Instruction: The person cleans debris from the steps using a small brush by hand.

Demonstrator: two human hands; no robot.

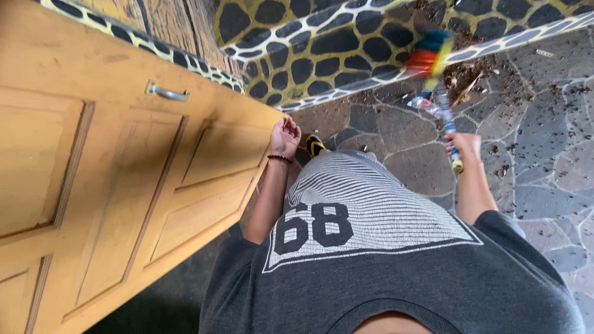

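Grey shirt (pixel 383 272) below; right hand (pixel 465 146) clenched round broom handle (pixel 447 124); left hand (pixel 285 136) loose, empty.

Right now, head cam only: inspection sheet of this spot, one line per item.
Surface: grey flagstone floor, irregular slabs, pale joints.
Job's things: broom with red, yellow and blue bristles, blurred, head over the dirt.
Clutter: brown dirt and leaf litter along the base of the pebble-pattern wall; specks on the slabs.
Hands: right hand closed on the broom handle; left hand holds nothing, fingers curled, beside the wooden door.
Cables: nothing seen.
Surroundings: door has a metal handle; a yellow-and-black shoe shows below.
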